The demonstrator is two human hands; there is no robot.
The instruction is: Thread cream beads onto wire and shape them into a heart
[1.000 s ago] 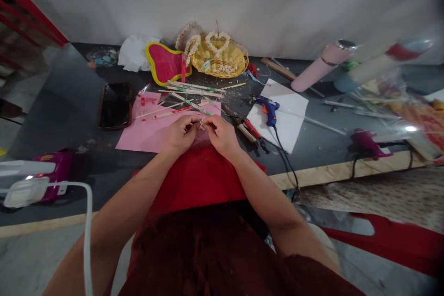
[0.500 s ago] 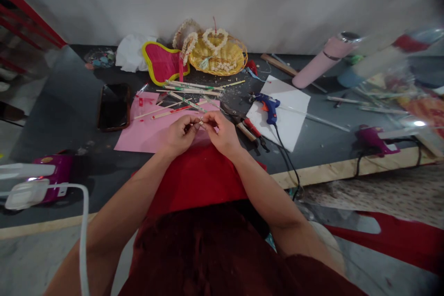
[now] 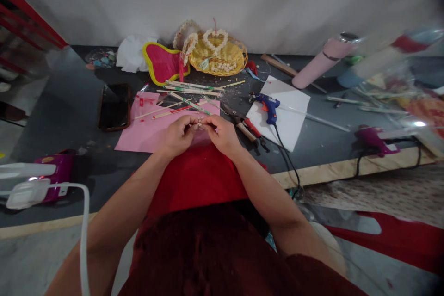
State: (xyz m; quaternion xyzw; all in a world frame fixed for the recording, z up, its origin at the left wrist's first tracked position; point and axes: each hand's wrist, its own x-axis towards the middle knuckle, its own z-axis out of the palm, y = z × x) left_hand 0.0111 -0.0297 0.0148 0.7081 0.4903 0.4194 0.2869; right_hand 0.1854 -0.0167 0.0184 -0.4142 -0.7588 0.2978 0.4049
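Over the pink sheet, at the near middle of the counter, the left hand and right hand meet fingertip to fingertip, both pinched on a small pale bead piece held between them just above the paper. What exactly the piece is cannot be told; it is too small. Below the hands a red cloth runs down to the lap.

At 12 o'clock from the hands lie loose sticks, some across the pink sheet's far edge. Farther at 12, against the wall, stands a yellow basket; white bead strings shaped like hearts sit in and over it. Just beside the basket at its 9 o'clock leans a pink tray with a yellow rim; whether anything is in it cannot be told.

At 2 o'clock a blue glue gun rests on white paper, with red-handled pliers nearer the right hand. At 10 o'clock a phone lies flat. A pink bottle lies tilted at far 2 o'clock.
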